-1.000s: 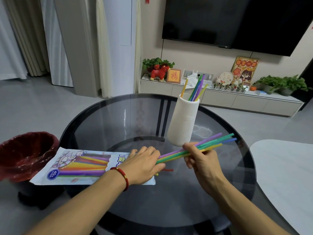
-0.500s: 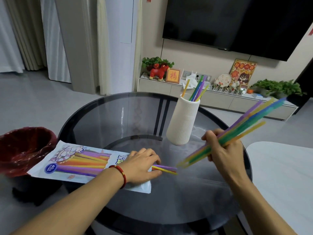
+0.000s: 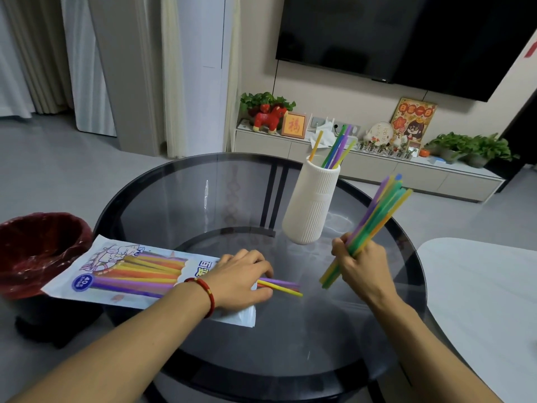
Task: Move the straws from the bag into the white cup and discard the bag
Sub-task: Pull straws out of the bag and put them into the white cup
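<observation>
Red bin (image 3: 40,251) beside bag (image 3: 130,271), perhaps touching.

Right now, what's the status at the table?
Right hand grips a bunch of straws, tilted up beside the white cup. Left hand pins the bag; straws remain inside. Nothing blocks the cup.

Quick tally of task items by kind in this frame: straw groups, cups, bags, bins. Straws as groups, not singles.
Straw groups: 4: in the white cup, bunch in the right hand, few poking out at the bag mouth, rest inside the bag
White cup: 1
Bag: 1
Red-lined bin: 1
Total: 7
</observation>
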Demonstrator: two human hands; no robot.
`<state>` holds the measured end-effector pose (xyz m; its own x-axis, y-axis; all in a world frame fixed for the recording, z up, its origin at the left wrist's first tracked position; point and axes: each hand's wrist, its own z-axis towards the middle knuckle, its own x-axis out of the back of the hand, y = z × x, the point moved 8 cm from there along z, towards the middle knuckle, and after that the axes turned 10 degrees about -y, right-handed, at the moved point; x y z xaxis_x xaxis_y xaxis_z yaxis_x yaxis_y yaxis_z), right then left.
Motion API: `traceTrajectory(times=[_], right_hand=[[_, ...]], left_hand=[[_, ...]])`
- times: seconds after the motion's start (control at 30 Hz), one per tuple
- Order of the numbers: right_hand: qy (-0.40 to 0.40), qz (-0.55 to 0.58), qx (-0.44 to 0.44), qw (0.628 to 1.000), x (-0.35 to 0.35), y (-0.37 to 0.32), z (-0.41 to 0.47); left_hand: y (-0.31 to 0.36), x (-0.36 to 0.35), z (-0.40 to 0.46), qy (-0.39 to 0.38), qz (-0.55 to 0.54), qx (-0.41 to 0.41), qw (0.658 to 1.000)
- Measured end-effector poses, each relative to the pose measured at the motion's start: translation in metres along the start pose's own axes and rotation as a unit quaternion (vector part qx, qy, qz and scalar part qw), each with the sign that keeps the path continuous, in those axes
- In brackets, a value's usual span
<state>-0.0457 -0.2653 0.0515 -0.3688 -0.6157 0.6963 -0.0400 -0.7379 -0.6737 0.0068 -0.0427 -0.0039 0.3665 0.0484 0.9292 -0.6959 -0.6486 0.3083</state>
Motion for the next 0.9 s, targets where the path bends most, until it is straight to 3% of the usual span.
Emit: traceTrajectory(times=[0.13, 0.27, 0.43, 0.57, 0.7, 0.9], right_hand=[[-0.032, 0.021, -0.040, 0.998, -0.012, 0.009, -0.003], [0.026, 0.137, -0.052, 0.989, 0.003, 0.005, -0.001], [0.133, 0.373, -0.050, 0.917, 0.036, -0.019, 0.015], [0.200, 0.464, -0.063, 0.861, 0.065, -0.043, 0.048], [0.232, 0.421, -0.046, 0.876, 0.083, -0.067, 0.079], [0.199, 0.203, -0.026, 0.958, 0.085, -0.097, 0.118]], left_hand=[[0.003, -0.003, 0.000, 0.014, 0.007, 0.003, 1.000], [0.003, -0.002, 0.002, 0.023, 0.006, 0.007, 1.000], [0.002, 0.001, 0.004, 0.041, 0.004, 0.023, 0.999], [0.004, -0.001, 0.007, 0.045, 0.027, 0.031, 0.998], [0.003, -0.002, 0.008, 0.040, 0.035, 0.029, 0.998], [0.003, -0.003, 0.008, 0.047, 0.035, 0.020, 0.998]])
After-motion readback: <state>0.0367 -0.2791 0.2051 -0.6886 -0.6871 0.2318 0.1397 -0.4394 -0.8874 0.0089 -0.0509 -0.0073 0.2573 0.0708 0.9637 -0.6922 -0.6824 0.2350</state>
